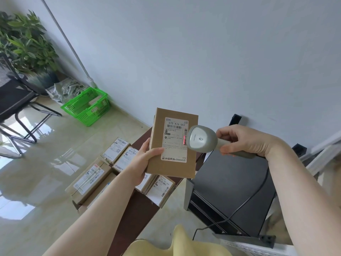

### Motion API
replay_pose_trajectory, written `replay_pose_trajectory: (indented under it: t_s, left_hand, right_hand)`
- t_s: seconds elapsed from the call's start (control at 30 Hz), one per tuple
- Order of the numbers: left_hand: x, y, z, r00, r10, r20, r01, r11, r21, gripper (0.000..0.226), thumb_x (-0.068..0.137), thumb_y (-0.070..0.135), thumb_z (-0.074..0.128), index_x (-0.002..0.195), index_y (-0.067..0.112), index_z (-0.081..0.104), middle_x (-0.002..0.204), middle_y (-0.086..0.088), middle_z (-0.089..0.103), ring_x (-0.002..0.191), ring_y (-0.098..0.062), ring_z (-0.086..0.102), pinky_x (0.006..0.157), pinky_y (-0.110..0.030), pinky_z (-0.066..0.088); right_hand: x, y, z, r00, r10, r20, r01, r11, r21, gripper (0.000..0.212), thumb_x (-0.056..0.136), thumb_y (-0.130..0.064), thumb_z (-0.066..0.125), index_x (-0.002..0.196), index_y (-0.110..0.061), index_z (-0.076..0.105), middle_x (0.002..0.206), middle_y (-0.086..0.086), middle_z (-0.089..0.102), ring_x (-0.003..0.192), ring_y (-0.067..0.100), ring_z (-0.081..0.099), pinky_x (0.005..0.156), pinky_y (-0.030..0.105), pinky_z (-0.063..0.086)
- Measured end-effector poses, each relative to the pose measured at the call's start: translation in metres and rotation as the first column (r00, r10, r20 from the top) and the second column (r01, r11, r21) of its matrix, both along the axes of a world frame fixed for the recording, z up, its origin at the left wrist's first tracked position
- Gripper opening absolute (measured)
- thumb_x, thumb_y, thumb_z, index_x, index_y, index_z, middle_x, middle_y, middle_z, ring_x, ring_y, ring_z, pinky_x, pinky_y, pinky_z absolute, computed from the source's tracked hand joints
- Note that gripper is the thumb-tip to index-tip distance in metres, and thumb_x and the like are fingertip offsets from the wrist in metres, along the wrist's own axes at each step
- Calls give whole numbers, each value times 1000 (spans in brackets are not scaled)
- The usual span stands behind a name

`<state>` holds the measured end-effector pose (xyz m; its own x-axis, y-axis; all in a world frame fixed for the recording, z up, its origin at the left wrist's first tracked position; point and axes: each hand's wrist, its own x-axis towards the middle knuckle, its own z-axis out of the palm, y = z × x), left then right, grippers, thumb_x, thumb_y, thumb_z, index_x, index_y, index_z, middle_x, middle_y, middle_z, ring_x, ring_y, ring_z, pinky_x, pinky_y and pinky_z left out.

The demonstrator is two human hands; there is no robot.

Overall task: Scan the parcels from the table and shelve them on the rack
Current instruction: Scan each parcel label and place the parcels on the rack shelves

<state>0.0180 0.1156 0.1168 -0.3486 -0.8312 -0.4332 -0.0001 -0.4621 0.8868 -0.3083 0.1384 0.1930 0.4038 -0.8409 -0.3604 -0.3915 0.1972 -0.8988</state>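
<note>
step: scan in progress, judging by the red line on the label's side barcode.
left hand (145, 159): grips the parcel (173, 143) by its left edge, thumb across the face, fingers behind; lifted off the table (140, 215), label facing up.
right hand (245, 139): fingers wrapped round the scanner (202, 138) handle; head just beside the label's right edge.
remaining parcels (118, 169): clustered at the table's left edge, some overhanging.
next: once the read registers, probably put the scanner down and carry the parcel to the rack; rack not clearly identifiable here.
</note>
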Motion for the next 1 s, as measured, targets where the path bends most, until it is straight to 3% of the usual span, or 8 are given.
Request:
replay_pose_trajectory:
  t_s: [0.17,0.3,0.47,0.57,0.67,0.87,1.0]
  left_hand:
    - [-1,-3,-3,1000,17,-7,-17,1000,3,73,68,36,79,136,30,54,123,-5,72,106,-30,72,78,-44,62]
    - [-10,-4,-8,998,59,-21,-59,998,8,82,66,37,83,141,31,50,125,-5,71,108,-31,72,81,-47,62]
    - [-25,-5,-14,983,179,-38,-177,984,32,86,69,33,83,145,34,43,125,-5,70,102,-27,74,76,-47,62]
    - [-30,-6,-16,976,218,-26,-217,975,57,105,62,39,88,152,41,33,130,-5,66,101,-26,74,73,-44,62]
    - [-33,-7,-17,974,227,13,-227,972,64,116,54,45,90,153,45,29,135,-5,62,102,-26,74,73,-44,62]
    - [-39,-5,-17,976,214,41,-216,974,63,119,51,48,90,153,45,28,134,-4,62,104,-27,73,76,-48,63]
    - [-42,-5,-17,976,214,35,-216,974,69,119,52,47,91,153,47,27,135,-3,62,106,-27,73,75,-46,63]
  right_hand:
    - [8,2,-2,985,-88,147,86,996,24,49,66,-34,74,99,0,62,77,10,66,60,13,57,54,23,46]
    - [35,5,-9,902,-228,365,203,973,108,37,70,-37,74,88,-7,62,79,13,63,60,17,54,58,26,46]
    - [66,10,-13,739,-447,504,330,893,307,48,79,-35,74,113,-2,64,80,10,63,64,16,55,57,25,50]
    - [74,12,-11,671,-522,527,344,848,403,42,83,-33,71,114,-5,64,79,9,62,62,14,55,55,23,51]
    - [75,12,-10,680,-544,492,363,832,419,45,80,-36,69,110,-3,64,78,7,63,62,14,55,56,22,51]
    - [68,14,-10,660,-549,512,368,831,417,44,79,-36,68,111,-6,65,77,7,63,62,13,55,56,22,50]
    - [56,15,-21,613,-624,485,433,779,453,41,81,-38,73,106,-6,66,81,6,65,66,14,57,61,25,52]
